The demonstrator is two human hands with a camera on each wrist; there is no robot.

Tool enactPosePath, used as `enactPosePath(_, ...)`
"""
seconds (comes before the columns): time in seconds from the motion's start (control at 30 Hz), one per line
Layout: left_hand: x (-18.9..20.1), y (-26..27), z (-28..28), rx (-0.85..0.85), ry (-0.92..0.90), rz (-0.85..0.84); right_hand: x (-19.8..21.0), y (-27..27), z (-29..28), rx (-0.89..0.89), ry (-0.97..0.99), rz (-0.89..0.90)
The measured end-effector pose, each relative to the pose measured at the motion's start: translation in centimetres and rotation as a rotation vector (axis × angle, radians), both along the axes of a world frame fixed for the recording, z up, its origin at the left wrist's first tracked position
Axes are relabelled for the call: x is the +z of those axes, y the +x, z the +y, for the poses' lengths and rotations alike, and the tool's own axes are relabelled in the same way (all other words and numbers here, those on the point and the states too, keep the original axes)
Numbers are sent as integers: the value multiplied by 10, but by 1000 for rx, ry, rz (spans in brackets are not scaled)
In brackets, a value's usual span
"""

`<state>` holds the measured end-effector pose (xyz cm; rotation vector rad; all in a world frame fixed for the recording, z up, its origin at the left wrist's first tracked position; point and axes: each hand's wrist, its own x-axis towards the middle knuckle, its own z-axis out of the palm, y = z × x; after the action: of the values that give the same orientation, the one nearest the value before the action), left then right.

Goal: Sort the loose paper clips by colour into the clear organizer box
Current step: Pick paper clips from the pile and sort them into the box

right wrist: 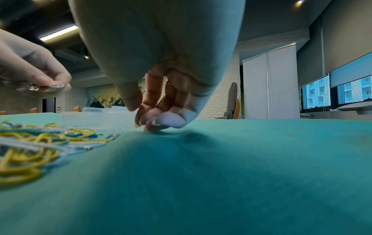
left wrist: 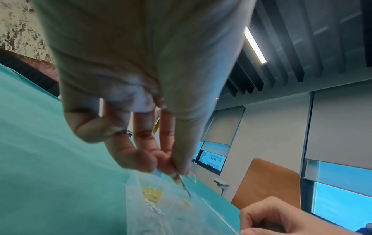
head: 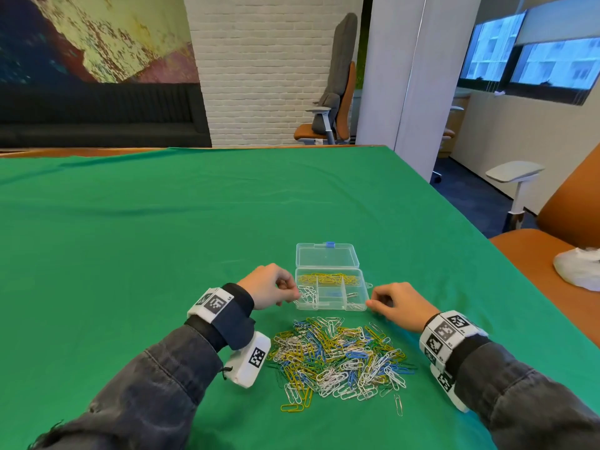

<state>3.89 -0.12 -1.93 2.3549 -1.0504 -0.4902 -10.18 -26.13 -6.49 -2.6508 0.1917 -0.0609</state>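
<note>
The clear organizer box lies open on the green cloth, its lid folded back. Yellow clips fill its far compartment, white clips the near left one, and a few silver ones the right. My left hand hovers at the box's left edge and pinches a silver paper clip between thumb and fingers. My right hand rests with loosely curled fingertips on the cloth by the box's near right corner, with nothing seen in it. The mixed pile of loose clips lies in front of the box, between my wrists.
A stray silver clip and a yellow one lie at the pile's near edge. The table's right edge runs close to my right arm. Beyond it stands an orange chair with a white bag on it.
</note>
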Motion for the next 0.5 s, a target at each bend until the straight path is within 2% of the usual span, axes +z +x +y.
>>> enactPosePath(0.17, 4, 13, -19, 11, 117, -10, 3, -1, 0, 0, -2, 5)
enactPosePath(0.5, 5, 28, -30, 90, 161, 10, 2, 0, -1, -1, -3, 17)
